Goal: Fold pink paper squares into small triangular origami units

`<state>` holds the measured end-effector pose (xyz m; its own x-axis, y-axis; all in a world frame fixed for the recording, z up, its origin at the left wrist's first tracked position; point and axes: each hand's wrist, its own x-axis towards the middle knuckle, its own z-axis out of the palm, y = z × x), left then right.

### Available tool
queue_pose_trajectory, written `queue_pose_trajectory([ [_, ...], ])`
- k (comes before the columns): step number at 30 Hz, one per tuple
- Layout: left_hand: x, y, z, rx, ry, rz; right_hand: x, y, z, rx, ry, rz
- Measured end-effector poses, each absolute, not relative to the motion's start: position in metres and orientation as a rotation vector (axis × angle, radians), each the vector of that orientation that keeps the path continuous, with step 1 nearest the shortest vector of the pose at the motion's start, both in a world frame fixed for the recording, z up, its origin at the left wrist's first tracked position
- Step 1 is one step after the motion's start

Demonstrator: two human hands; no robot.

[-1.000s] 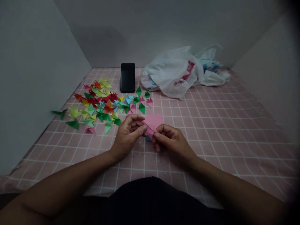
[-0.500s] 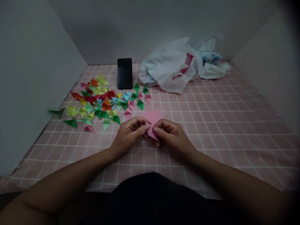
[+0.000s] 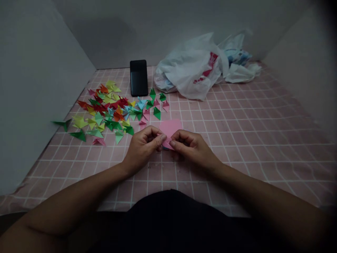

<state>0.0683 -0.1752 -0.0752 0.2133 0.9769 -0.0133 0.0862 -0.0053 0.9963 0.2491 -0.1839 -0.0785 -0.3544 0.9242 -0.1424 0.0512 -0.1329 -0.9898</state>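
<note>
My feed suggests a home craft corner: pink-checked tablecloth, folded paper pieces front-left of the smartphone, plastic shopping bag to its right.

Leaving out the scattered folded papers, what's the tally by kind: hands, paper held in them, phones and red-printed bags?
Left hand and right hand: 2
Held pink paper: 1
Black phone: 1
Red-printed white bag: 1
Total: 5
</note>
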Motion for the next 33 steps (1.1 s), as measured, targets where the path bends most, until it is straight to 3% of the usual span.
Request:
queue_pose_trajectory([
  [12,0.069,-0.177,-0.082,1.241,1.126,0.998,0.25,-0.179,-0.082,-1.085,-1.214,1.611],
  [19,0.071,-0.179,-0.074,1.311,1.121,0.902,0.254,-0.179,-0.077,-1.124,-1.576,1.381],
  [24,0.07,-0.179,-0.074,1.319,1.107,0.865,0.255,-0.177,-0.081,-1.097,-1.533,1.309],
  [33,0.072,-0.18,-0.085,1.203,1.113,1.017,0.25,-0.175,-0.087,-0.998,-1.235,1.644],
])
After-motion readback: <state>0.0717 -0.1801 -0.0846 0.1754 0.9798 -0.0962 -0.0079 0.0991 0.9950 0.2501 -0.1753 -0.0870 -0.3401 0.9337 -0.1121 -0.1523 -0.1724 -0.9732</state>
